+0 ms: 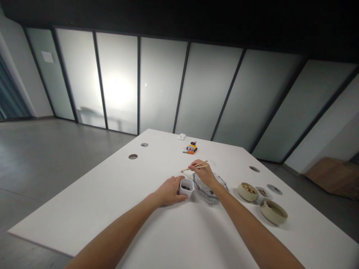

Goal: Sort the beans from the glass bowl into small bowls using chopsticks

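Note:
My left hand [170,191] is wrapped round the side of a small white square cup [187,193] standing on the white table. Dark bits lie in the bottom of that cup. Pinched in my right hand [202,172] is a pair of light wooden chopsticks [187,169], their tips pointing left, above and beyond the cup. A small dark speck shows at the tips, too small to name. Under my right wrist sits a clear wavy-edged glass bowl [200,191], partly covered by my hand and forearm.
To the right stand a beige bowl of nut-like pieces [243,194], a white dish of brown pieces [267,195] and a wider beige bowl [274,213]. Farther back are a yellow toy vehicle [192,147], a toy carrot [190,152] and a white box [182,137]. Round holes [132,157] pierce the tabletop.

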`<state>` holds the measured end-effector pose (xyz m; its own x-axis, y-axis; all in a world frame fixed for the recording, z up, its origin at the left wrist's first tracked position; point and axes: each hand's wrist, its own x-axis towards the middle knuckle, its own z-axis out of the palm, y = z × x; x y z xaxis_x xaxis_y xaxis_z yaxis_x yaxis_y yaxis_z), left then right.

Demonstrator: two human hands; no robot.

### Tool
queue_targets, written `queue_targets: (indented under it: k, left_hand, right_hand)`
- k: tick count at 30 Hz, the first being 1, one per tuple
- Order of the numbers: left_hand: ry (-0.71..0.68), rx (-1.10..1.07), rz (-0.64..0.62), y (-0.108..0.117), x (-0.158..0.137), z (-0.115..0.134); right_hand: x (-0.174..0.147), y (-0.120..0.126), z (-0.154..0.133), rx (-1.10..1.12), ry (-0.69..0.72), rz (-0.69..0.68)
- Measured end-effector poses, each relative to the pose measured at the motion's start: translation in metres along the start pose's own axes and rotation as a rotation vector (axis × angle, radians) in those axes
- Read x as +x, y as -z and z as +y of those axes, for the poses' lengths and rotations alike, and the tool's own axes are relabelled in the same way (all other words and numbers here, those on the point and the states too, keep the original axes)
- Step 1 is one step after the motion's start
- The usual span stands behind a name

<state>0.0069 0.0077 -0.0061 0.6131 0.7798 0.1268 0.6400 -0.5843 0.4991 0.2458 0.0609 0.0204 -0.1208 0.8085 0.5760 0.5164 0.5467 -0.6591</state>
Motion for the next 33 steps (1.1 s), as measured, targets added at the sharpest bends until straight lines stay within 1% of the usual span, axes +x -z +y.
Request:
queue_targets:
  k: [4,8,13,21,33]
  left_hand:
    - [0.003,0.001,0.002,0.000,0.000,0.000]
    - [0.010,0.009,-0.004,0.001,0.000,0.002]
    - [0.011,0.011,-0.007,0.003,-0.001,0.002]
    - [-0.001,-0.008,0.018,0.000,-0.001,0.000]
    - [0.003,-0.035,0.019,0.001,-0.003,0.002]
  right_hand:
    - [-0.001,0.000,-0.001,-0.009,0.011,-0.001]
    - [-0.002,0.003,-0.003,-0.022,0.007,0.027]
    - [-0.005,0.008,-0.010,-0.040,-0.009,0.046]
    - [-0.018,0.009,-0.028,-0.082,0.022,-0.044]
    - [-0.024,0.013,-0.031,-0.124,0.026,-0.028]
